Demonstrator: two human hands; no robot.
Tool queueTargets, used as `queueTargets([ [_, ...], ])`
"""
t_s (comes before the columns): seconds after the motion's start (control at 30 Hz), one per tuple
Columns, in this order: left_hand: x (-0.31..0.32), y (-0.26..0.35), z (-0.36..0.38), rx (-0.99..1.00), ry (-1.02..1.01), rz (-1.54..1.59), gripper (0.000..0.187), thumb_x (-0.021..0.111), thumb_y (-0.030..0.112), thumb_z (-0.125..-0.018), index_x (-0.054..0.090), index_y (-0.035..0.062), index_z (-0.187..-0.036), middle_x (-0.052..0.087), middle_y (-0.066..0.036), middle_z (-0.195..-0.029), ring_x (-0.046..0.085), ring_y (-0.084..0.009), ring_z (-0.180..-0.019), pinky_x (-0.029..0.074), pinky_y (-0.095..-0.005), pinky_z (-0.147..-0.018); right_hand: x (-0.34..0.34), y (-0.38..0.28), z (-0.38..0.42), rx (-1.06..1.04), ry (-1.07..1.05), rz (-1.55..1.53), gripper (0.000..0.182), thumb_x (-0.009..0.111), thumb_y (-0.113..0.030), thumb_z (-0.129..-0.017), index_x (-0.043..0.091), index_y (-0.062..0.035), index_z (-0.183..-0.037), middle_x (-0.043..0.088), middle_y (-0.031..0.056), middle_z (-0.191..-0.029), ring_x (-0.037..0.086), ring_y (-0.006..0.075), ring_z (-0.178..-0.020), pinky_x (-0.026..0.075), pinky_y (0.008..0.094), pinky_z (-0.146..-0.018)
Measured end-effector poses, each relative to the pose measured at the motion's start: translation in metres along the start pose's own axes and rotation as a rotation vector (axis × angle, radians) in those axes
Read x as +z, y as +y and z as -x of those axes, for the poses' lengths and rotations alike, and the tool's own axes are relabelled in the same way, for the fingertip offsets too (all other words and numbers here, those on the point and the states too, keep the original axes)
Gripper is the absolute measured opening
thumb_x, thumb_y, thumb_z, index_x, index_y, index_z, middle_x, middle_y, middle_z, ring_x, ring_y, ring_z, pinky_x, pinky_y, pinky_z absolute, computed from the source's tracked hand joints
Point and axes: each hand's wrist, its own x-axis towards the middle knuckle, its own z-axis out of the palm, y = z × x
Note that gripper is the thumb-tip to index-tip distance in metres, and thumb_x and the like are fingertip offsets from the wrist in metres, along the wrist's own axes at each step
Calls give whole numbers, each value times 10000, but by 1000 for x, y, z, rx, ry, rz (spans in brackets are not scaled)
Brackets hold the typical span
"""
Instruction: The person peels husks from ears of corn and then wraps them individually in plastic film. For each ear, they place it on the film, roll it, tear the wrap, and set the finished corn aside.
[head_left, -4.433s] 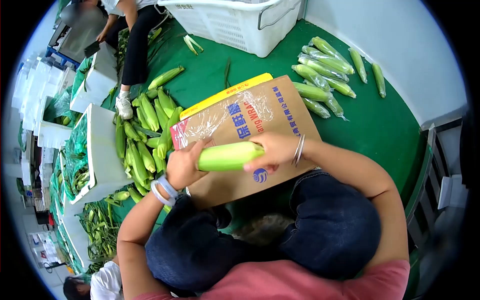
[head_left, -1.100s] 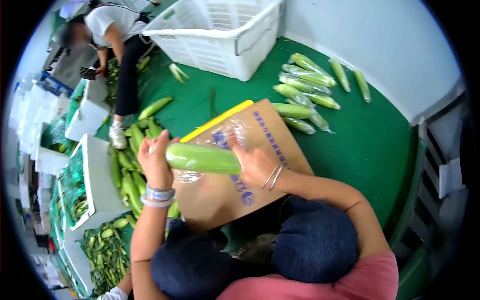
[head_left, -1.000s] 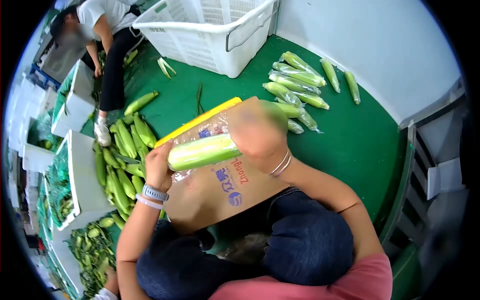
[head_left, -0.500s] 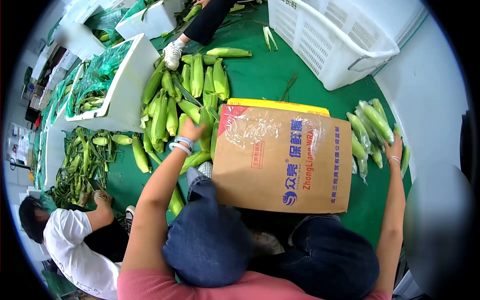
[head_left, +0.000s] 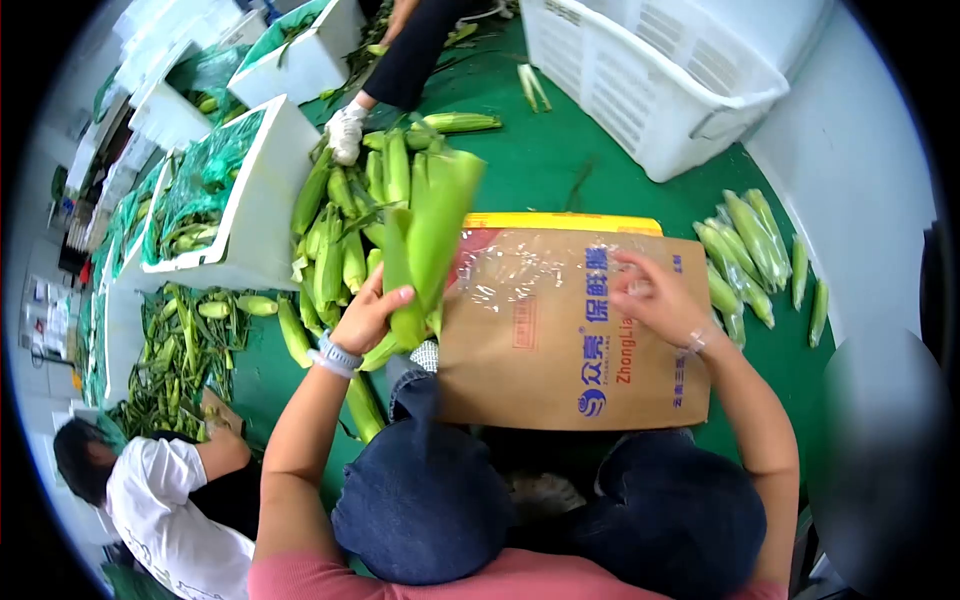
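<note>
My left hand (head_left: pixel 372 318) is closed around the lower end of an ear of corn (head_left: pixel 443 215) in its green husk, lifted at the left edge of a cardboard box (head_left: pixel 560 370); motion blurs the ear. My right hand (head_left: pixel 655 300) is over the box top, its fingers loosely bent and a little apart, with nothing visible in them. Left of the box lies a pile of husked-on corn (head_left: pixel 330 260). On the right, several ears wrapped in clear plastic (head_left: pixel 745 250) rest on the green floor (head_left: pixel 520 170).
A white plastic crate (head_left: pixel 640 90) stands at the back right by the wall. White foam boxes (head_left: pixel 245 190) line the left. A co-worker's gloved hand (head_left: pixel 347 132) is at the pile's far side; another person (head_left: pixel 170 490) crouches lower left beside corn and husk scraps (head_left: pixel 180 350).
My left hand has taken an ear of corn from the pile and raised it. My right hand has let go of the wrapped corn at right and come left over the box.
</note>
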Motion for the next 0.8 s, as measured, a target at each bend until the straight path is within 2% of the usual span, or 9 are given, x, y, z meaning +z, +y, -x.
queueTargets([
  [0.07, 41, 18, 12, 111, -203, -479, 625, 631, 91, -828, 308, 28, -1359, 471, -64, -1248, 449, -143, -1127, 376, -293, -957, 22, -42, -6, 79, -94, -432, 513, 570, -264, -876, 380, -85, -1317, 554, 77, -1110, 623, 168, -761, 515, 257, -577],
  [0.17, 85, 25, 18, -20, -351, -484, 562, 605, 105, -851, 349, 27, -1345, 471, -37, -1255, 418, -109, -1138, 342, -274, -965, 28, -60, 7, 118, -215, -735, 466, 546, -277, -881, 430, -59, -1276, 587, 111, -1064, 629, 174, -719, 502, 238, -534],
  [0.23, 98, 38, 8, 3, -298, -529, 414, 540, 147, -896, 442, 36, -1282, 534, -23, -1182, 460, -105, -1085, 354, -266, -947, 25, -47, 14, 82, -66, -832, 427, 582, -355, -851, 551, -6, -1096, 634, 85, -812, 621, 155, -609, 484, 232, -485],
  [0.33, 108, 87, -52, 62, -178, -329, 348, 482, 331, -920, 533, 15, -1055, 611, -62, -794, 591, -171, -664, 493, -285, -634, 9, -43, 28, 77, 248, -715, 357, 578, -350, -846, 601, -7, -942, 633, 83, -759, 599, 141, -531, 471, 221, -464],
  [0.47, 131, 101, -116, 92, -1, -263, 698, 608, 454, -822, 350, -15, -1270, 411, -179, -1270, 451, -260, -1129, 405, -377, -915, -7, -67, 48, 13, 566, -537, 298, 665, -267, -794, 593, 5, -894, 635, 75, -753, 600, 116, -549, 489, 240, -478],
  [0.53, 153, 38, -107, 378, -514, -937, 793, 720, 372, -751, 313, -11, -1314, 350, -173, -1333, 387, -256, -1206, 356, -395, -976, -11, -78, 52, -115, 609, -579, 312, 695, -229, -769, 575, 21, -911, 634, 74, -757, 594, 111, -548, 487, 239, -482],
  [0.57, 181, 18, -78, 357, -715, -838, 770, 783, 260, -693, 371, -12, -1284, 430, -151, -1283, 438, -226, -1175, 369, -384, -974, -14, -81, 54, -143, 579, -478, 339, 699, -238, -769, 568, 21, -944, 632, 83, -753, 596, 116, -563, 484, 235, -488],
  [0.7, 207, -5, -35, 219, -550, -658, 660, 775, 138, -674, 444, -5, -1227, 556, -76, -1098, 537, -159, -1000, 438, -315, -874, -11, -80, 57, -309, 547, -347, 307, 675, -94, -776, 544, -7, -1039, 549, 87, -985, 590, 111, -743, 512, 210, -566],
  [0.8, 199, -6, -23, 87, -487, -503, 613, 758, 74, -662, 469, 8, -1198, 568, -43, -1036, 533, -107, -942, 443, -267, -835, -24, -93, 76, -592, 770, -87, 342, 736, -174, -718, 600, -46, -1005, 579, 78, -873, 594, 149, -672, 475, 270, -570],
])
